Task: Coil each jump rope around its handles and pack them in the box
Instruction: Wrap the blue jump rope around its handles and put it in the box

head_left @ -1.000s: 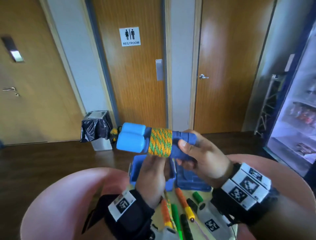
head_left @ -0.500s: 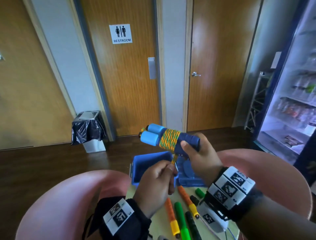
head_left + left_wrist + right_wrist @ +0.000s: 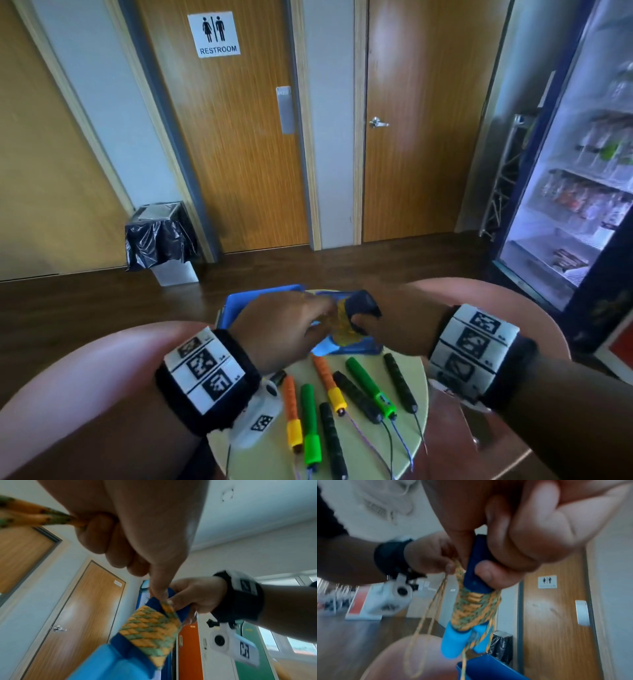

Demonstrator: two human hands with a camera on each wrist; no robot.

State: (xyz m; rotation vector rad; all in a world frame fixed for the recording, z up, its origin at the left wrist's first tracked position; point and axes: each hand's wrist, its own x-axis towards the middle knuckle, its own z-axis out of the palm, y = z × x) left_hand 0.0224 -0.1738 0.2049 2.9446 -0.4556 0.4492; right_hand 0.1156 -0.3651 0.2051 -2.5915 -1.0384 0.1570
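Round table (image 3: 416, 394), pale yellow, near edge cut off by the frame bottom, left edge behind the left wrist. Blue box (image 3: 260, 293) at the far edge, largely hidden by both hands; one corner (image 3: 488, 669) showing in the right wrist view. Left hand (image 3: 281, 329) over the box, fingers curled, pinching loose orange-green rope (image 3: 34, 515) in the fist, index fingertip (image 3: 159, 595) pressed on the rope's last turn. Right hand (image 3: 404, 325) clamped round the dark blue end of the paired handles (image 3: 476, 566), thumb on one side, fingers on the other. Blue jump rope (image 3: 149, 631) held above the box, rope coiled tightly round the middle of the handles, light blue tips (image 3: 452, 642) pointing away from the right palm; loose strands (image 3: 426, 615) hanging off the coil, ends blurred and hard to follow. On the near half of the table, uncoiled handles side by side: orange (image 3: 291, 407), green (image 3: 310, 425), black (image 3: 332, 442), orange (image 3: 329, 380), black (image 3: 356, 397), green (image 3: 370, 383), black (image 3: 399, 382); thin cords trailing off the near edge, out of frame. Bundle in the head view smeared by motion.
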